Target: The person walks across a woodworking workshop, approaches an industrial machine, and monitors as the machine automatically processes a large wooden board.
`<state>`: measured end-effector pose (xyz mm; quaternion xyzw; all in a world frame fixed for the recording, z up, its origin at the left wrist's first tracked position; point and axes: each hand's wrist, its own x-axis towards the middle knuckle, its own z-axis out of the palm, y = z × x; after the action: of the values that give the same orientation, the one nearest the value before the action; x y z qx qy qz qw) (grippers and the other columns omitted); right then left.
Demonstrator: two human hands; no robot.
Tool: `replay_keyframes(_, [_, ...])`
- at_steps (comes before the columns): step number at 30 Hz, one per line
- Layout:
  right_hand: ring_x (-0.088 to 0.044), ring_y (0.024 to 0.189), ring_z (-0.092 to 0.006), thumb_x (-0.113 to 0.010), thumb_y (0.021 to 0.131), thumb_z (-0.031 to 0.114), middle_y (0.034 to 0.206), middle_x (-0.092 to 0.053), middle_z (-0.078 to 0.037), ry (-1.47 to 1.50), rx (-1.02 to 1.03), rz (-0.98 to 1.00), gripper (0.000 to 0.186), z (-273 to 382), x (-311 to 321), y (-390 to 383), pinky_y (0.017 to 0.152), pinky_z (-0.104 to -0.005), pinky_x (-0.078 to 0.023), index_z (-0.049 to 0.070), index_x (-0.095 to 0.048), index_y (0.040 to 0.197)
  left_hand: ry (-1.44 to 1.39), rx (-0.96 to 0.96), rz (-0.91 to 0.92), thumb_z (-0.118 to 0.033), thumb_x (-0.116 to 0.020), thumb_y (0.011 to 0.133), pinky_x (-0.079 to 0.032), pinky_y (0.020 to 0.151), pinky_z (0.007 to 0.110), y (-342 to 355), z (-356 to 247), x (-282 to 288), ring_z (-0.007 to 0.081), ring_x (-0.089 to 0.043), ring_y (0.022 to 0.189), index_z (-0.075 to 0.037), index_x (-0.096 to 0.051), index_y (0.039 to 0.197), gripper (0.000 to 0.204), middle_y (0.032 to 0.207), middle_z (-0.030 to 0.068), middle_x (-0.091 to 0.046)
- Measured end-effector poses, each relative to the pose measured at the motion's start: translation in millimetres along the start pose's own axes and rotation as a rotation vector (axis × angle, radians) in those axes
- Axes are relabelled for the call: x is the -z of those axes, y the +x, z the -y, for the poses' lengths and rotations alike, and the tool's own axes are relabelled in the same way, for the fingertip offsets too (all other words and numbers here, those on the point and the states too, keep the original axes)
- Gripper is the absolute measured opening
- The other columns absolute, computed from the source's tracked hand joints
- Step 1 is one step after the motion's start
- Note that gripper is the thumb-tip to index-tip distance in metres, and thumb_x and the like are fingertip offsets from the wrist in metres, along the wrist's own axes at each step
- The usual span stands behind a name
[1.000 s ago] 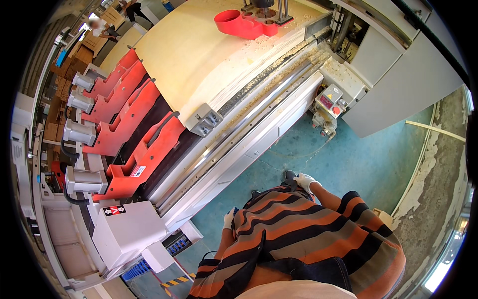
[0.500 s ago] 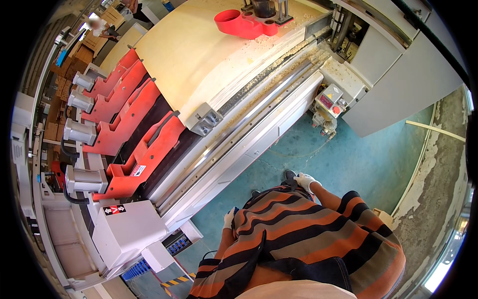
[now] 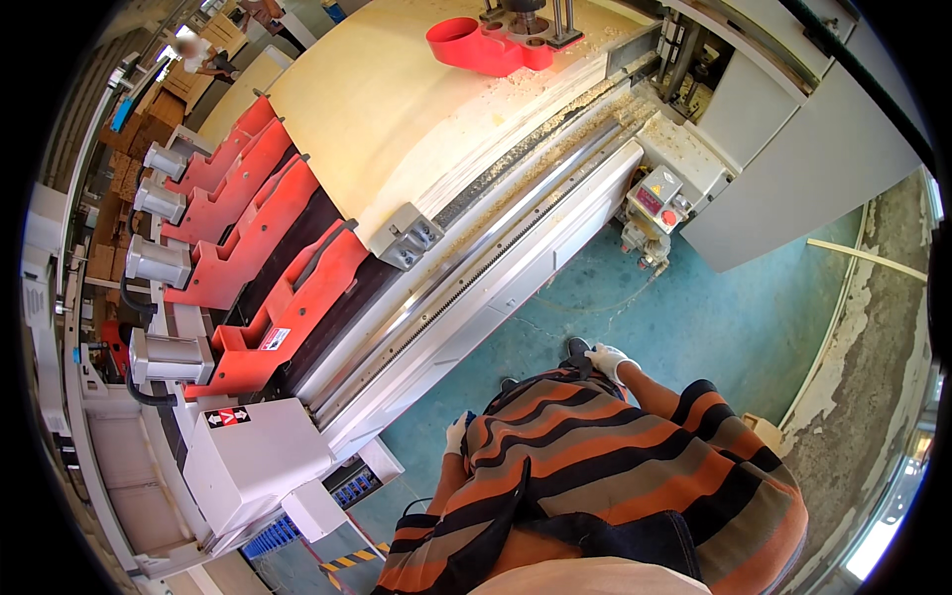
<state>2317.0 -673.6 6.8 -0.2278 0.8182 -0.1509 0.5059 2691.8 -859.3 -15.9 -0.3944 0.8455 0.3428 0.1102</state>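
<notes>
My right hand (image 3: 609, 362), in a white glove, hangs low by my right thigh, close to the dark cloth there. Its fingers are loosely bent and apart, and I see nothing in them. My left hand (image 3: 457, 433), also gloved in white, is down at my left side. The striped shirt (image 3: 595, 436) partly covers it, and its fingers are mostly hidden. Ahead of me stands a large cutting machine with a pale wooden sheet (image 3: 387, 109) on its bed. A red hood (image 3: 486, 50) with a dark spindle (image 3: 526, 22) is over the sheet's far part, among wood chips.
Several red clamp arms (image 3: 293, 307) with silver cylinders line the machine's left. A white rail beam (image 3: 476, 312) crosses diagonally before me. A control box with a red button (image 3: 669, 217) juts out at right. Another person (image 3: 203, 59) is far left; a worn wall (image 3: 863, 317) runs along the right.
The dark spindle in the red hood looks different, with a narrower part now showing. People in the far background have shifted slightly. My hands have stayed nearly still.
</notes>
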Motion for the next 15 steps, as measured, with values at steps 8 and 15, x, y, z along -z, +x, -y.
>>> replay_keyframes(8, [-0.053, 0.098, -0.0336, -0.041, 0.074, 0.037, 0.102, -0.056, -0.021, 0.007, -0.01, 0.007, 0.05, 3.5, 2.2, -0.7, 0.083, -0.0368, -0.039, -0.001, -0.051, 0.106, -0.608, 0.229, -0.029, -0.028, -0.045, 0.084, -0.042, 0.065, 0.034, 2.3, 3.3, -7.0, 0.0209, -0.054, 0.072, -0.007, -0.057, 0.084, 0.023, 0.08, 0.005, -0.059])
replay_keyframes(15, [-0.052, 0.099, -0.0331, -0.041, 0.073, 0.035, 0.103, -0.056, -0.021, -0.026, 0.042, -0.013, 0.049, -5.9, -4.3, 8.4, 0.084, -0.0362, -0.038, -0.001, -0.052, 0.105, -0.376, 0.145, -0.054, -0.029, -0.045, 0.084, -0.042, 0.066, 0.033, 0.9, 1.6, -3.1, 0.0187, -0.053, 0.072, -0.006, -0.058, 0.083, 0.027, 0.078, 0.0053, -0.059])
